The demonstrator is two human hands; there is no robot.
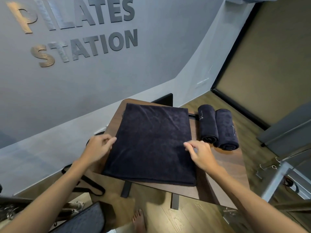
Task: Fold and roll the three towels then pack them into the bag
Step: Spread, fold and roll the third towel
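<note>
The third towel (149, 145) lies flat and folded on the small wooden table (223, 167), covering most of it, its near edge close to the table's front edge. My left hand (99, 146) sits at the towel's left edge, fingertips bent onto the hem, though blur keeps me from telling whether they pinch the cloth or only touch it. My right hand (200, 153) hovers at the right edge with thumb and forefinger drawn close, apparently nipping the hem; the other fingers are loosely curled. The two rolled towels (217, 126) lie side by side, touching, at the table's right, just beside the flat towel. I judge the risks as these: the towel's left edge reaches the table's left side, so a crooked fold could let cloth slip off there, and a roll started unevenly would cone out. Swinging the right edge outward could nudge the finished rolls toward the far right edge and loosen them. Free room is thin: a bare strip of wood at the near right, little elsewhere. A black strap (87, 184) hangs left of the table, perhaps the bag's; I cannot tell.
</note>
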